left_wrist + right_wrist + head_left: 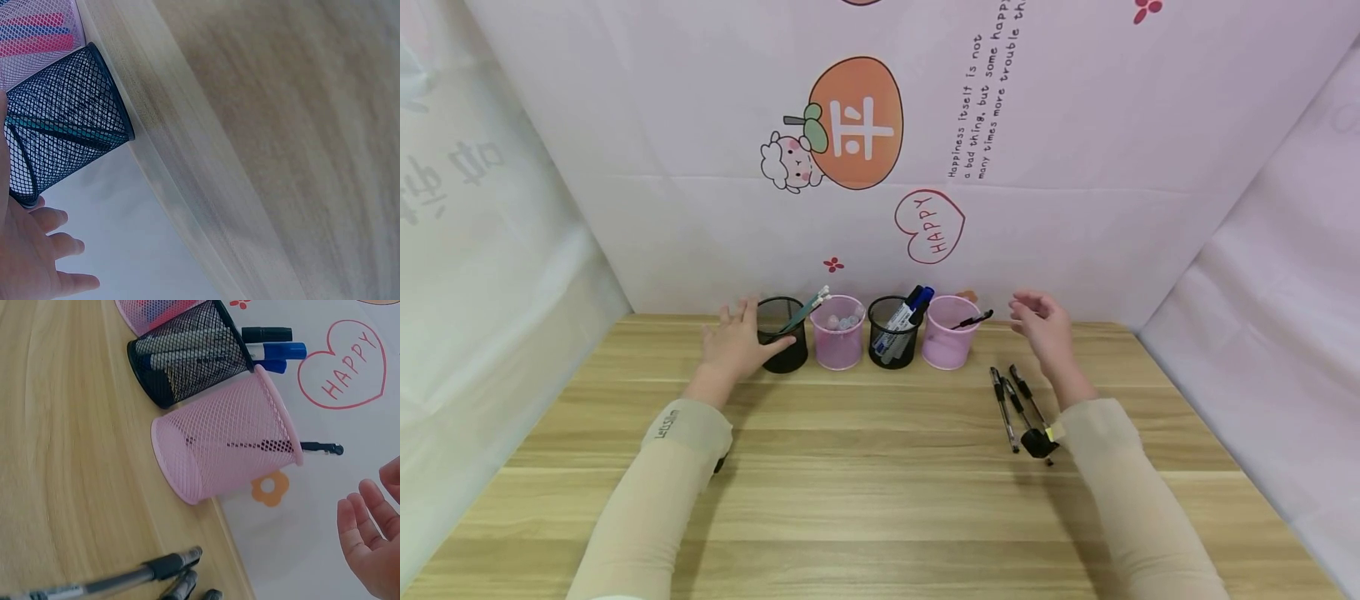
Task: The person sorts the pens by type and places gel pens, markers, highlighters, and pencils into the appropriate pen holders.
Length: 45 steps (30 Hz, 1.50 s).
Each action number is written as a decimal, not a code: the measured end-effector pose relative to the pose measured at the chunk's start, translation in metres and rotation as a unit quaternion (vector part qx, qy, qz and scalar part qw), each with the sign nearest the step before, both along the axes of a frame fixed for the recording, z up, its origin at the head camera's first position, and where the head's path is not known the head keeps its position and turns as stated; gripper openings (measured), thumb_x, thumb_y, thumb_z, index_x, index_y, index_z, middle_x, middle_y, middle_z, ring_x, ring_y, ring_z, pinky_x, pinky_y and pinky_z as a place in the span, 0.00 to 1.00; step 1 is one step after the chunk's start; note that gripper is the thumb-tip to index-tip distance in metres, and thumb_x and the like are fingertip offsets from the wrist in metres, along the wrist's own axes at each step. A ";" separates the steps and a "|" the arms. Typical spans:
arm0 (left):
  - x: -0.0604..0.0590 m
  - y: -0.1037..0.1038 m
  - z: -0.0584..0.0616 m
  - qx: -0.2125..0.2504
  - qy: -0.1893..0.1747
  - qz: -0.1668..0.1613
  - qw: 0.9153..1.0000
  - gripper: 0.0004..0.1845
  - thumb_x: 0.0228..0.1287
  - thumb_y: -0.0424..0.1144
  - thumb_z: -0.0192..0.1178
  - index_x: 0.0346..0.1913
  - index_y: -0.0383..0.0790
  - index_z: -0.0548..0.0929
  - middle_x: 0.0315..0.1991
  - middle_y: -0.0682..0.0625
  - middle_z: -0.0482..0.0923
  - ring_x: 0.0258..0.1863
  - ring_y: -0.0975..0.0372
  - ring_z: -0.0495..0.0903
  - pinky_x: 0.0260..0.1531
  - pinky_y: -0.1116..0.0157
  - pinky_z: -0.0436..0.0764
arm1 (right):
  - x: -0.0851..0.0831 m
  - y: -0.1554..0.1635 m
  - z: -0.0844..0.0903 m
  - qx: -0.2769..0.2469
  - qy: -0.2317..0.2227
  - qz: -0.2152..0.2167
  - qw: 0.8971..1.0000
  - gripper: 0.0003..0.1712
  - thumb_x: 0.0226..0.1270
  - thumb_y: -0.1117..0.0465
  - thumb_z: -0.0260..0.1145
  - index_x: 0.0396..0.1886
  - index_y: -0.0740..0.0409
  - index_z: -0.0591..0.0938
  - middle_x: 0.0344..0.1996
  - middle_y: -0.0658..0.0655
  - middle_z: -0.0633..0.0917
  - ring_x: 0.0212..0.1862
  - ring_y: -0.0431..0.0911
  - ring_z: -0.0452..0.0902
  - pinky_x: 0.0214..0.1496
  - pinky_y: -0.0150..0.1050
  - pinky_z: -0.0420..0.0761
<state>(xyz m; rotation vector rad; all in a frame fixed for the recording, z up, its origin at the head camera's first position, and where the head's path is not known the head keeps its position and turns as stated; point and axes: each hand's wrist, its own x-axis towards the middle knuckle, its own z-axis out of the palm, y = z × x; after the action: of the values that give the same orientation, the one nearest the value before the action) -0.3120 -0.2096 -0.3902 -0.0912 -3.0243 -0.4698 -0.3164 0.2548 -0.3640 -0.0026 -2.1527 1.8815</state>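
My left hand (735, 343) is at the leftmost black mesh pen cup (790, 358), thumb in front and fingers spread along its far left side. In the left wrist view, the fingers of the left hand (31, 250) are extended by the rim of the black cup (69, 106). Teal pencils (805, 310) lean inside it. My right hand (1045, 327) holds nothing, its fingers loosely bent, right of the pink mesh cup (947, 350). One black pen (322, 448) sticks out of that cup. Black-gripped pens (1004, 410) lie on the table nearer the right wrist.
Between the outer cups stand a pink mesh cup (838, 350) with small pieces and a black mesh cup (892, 354) holding markers (906, 317). All the cups line the back edge of the wooden table (850, 483), against a printed white cloth (700, 233).
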 end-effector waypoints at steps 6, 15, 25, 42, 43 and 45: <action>0.000 0.000 0.001 -0.004 -0.003 0.001 1.000 0.59 0.66 0.72 0.55 0.82 0.35 0.44 0.81 0.33 0.44 0.78 0.32 0.40 0.67 0.25 0.46 | 0.006 0.010 -0.003 0.053 -0.020 0.012 0.998 0.17 0.80 0.63 0.59 0.61 0.66 0.76 0.50 0.54 0.81 0.45 0.36 0.78 0.50 0.31 0.83; 0.002 0.002 0.002 -0.009 0.001 0.001 1.000 0.58 0.68 0.71 0.55 0.82 0.32 0.45 0.80 0.31 0.46 0.77 0.32 0.43 0.67 0.26 0.47 | 0.013 0.023 -0.010 0.083 -0.036 0.035 0.995 0.24 0.81 0.60 0.58 0.68 0.70 0.72 0.48 0.51 0.80 0.44 0.36 0.78 0.49 0.30 0.83; 0.002 0.002 0.002 -0.012 0.001 0.002 1.000 0.58 0.68 0.72 0.54 0.82 0.32 0.45 0.80 0.31 0.47 0.77 0.32 0.43 0.66 0.25 0.47 | 0.020 0.035 -0.020 0.192 -0.055 0.092 0.975 0.27 0.82 0.60 0.56 0.72 0.72 0.69 0.58 0.73 0.77 0.50 0.49 0.79 0.47 0.32 0.84; 0.003 0.002 0.003 -0.013 0.000 0.002 1.000 0.58 0.68 0.71 0.55 0.82 0.32 0.45 0.80 0.31 0.47 0.77 0.32 0.43 0.66 0.25 0.48 | 0.023 0.047 -0.029 0.232 -0.093 0.151 0.956 0.28 0.83 0.61 0.54 0.74 0.72 0.65 0.60 0.80 0.75 0.54 0.66 0.79 0.47 0.45 0.87; 0.003 0.002 0.003 -0.014 0.000 0.002 1.000 0.58 0.68 0.71 0.55 0.82 0.32 0.45 0.80 0.31 0.47 0.77 0.32 0.43 0.66 0.25 0.48 | 0.024 0.048 -0.029 0.233 -0.095 0.151 0.956 0.28 0.83 0.61 0.53 0.74 0.72 0.65 0.59 0.80 0.75 0.53 0.66 0.79 0.47 0.44 0.87; 0.003 0.002 0.003 -0.013 0.000 0.002 1.000 0.58 0.68 0.71 0.55 0.82 0.32 0.45 0.80 0.32 0.46 0.77 0.32 0.43 0.66 0.25 0.47 | 0.024 0.049 -0.030 0.238 -0.093 0.153 0.954 0.28 0.83 0.62 0.53 0.74 0.72 0.65 0.58 0.80 0.76 0.52 0.65 0.80 0.46 0.44 0.87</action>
<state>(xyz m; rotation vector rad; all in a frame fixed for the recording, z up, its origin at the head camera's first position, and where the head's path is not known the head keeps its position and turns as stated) -0.3093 -0.2078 -0.3874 -0.0880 -3.0311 -0.4311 -0.2924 0.3043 -0.3943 0.2768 -2.8277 1.4975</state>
